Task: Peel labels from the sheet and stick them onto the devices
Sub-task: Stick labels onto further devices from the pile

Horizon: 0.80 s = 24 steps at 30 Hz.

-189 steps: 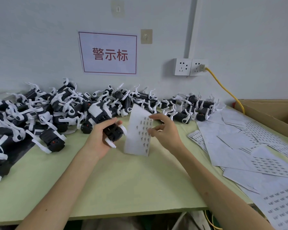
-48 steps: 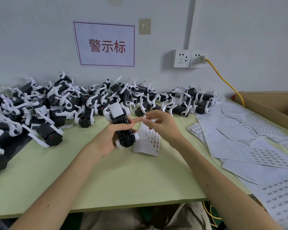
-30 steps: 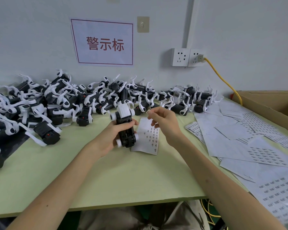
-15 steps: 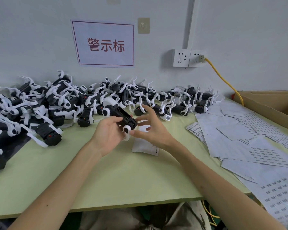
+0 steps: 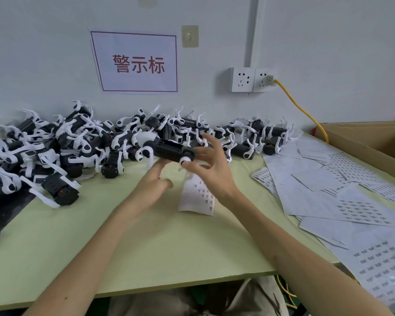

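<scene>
Device [image 5: 172, 151] is lying w/ long axis horiz., left–right, white wheel end pointing right, held in the air just beyond the label sheet [image 5: 197, 197]. Wall sign [image 5: 136, 63] further beyond the sheet is reading 警示标; sheet print is too small to read. Right hand [image 5: 207, 171] is pinching the device's right end, thumb under, other fingers fanning out. Left hand [image 5: 153, 182], blurred, is reaching up beneath it w/ loose fingers, gripping nothing; contact unclear. Device pile [image 5: 55, 144] is sitting beyond-left of the sheet.

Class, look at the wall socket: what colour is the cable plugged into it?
Yellow. The cable shows best in the head view, running down to the table's right.
</scene>
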Available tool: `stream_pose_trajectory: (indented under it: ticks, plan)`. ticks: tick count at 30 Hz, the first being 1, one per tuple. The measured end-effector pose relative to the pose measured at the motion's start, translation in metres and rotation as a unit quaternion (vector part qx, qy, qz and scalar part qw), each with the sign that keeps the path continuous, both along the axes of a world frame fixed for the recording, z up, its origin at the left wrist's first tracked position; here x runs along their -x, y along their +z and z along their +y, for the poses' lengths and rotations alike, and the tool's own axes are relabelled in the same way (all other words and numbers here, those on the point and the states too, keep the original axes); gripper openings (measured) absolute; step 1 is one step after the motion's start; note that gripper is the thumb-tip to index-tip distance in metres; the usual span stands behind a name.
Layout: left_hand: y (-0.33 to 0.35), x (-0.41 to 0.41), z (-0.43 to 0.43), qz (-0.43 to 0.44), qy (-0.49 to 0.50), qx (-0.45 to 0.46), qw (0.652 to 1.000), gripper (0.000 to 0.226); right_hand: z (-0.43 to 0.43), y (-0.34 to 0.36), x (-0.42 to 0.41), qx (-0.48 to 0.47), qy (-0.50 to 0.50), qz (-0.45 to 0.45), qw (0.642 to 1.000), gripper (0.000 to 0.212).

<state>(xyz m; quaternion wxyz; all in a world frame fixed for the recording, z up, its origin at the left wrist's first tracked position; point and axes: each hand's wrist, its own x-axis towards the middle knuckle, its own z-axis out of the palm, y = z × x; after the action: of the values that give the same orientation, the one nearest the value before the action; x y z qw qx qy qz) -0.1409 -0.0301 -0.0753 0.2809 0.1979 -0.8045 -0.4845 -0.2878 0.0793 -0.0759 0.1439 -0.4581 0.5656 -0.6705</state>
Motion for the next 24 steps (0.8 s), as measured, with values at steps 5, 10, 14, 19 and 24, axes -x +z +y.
stream_pose_trajectory:
  ticks: [5, 10, 14, 19, 24]
  plan:
    - [-0.014, 0.002, -0.006, -0.153, 0.092, 0.238, 0.955, 0.053, 0.007, 0.011, 0.017, 0.048, 0.011, -0.155, 0.987, 0.077]
    - [0.001, -0.001, -0.007, 0.052, 0.022, -0.173, 0.983, 0.029, 0.015, 0.016, 0.031, 0.050, 0.088, -0.323, 0.941, 0.030]
    - [0.004, -0.005, -0.009, 0.073, -0.109, -0.297, 0.946, 0.049, 0.015, 0.017, 0.031, 0.016, 0.138, -0.277, 0.951, 0.036]
    - [-0.002, -0.004, -0.001, -0.007, -0.156, -0.184, 0.971, 0.053, 0.009, 0.014, 0.021, -0.059, 0.117, -0.204, 0.970, 0.066]
    - [-0.004, -0.001, 0.009, 0.001, -0.114, -0.168, 0.979, 0.032, 0.011, 0.014, 0.020, -0.083, 0.108, -0.169, 0.976, 0.067]
